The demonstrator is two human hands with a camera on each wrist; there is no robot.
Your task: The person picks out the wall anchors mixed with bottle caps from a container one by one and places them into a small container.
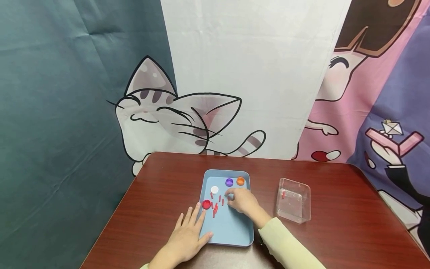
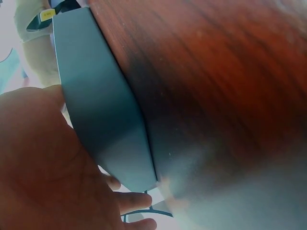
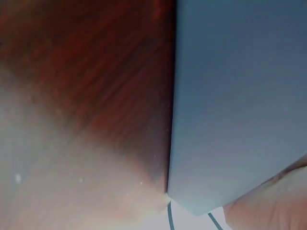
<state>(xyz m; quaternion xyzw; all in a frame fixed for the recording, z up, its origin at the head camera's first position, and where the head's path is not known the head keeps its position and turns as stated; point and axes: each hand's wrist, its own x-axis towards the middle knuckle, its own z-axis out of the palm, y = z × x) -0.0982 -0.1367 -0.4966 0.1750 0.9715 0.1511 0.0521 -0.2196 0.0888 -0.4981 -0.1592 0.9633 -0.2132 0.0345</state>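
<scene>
A shallow light-blue tray (image 1: 231, 231) lies on the table, holding several short red sticks (image 1: 215, 208) scattered toward its left side. My right hand (image 1: 243, 201) is over the tray's right half, thumb and index finger bent with a gap between them, fingertips just right of the sticks. Spread wide, my left hand (image 1: 188, 237) lies along the tray's left edge, fingertips near a red round cap (image 1: 206, 204). The left wrist view has the left palm (image 2: 53, 163) beside the tray's outer wall (image 2: 103, 105). Part of the right hand (image 3: 268, 206) shows over the wall in the right wrist view.
A white cap (image 1: 214, 190), a purple cap (image 1: 229, 182) and an orange cap (image 1: 240, 181) sit in the tray's far part. Right of the tray stands a clear plastic box (image 1: 293, 209) with a red piece (image 1: 283, 194) in it. A printed cloth (image 1: 262, 74) hangs behind the table.
</scene>
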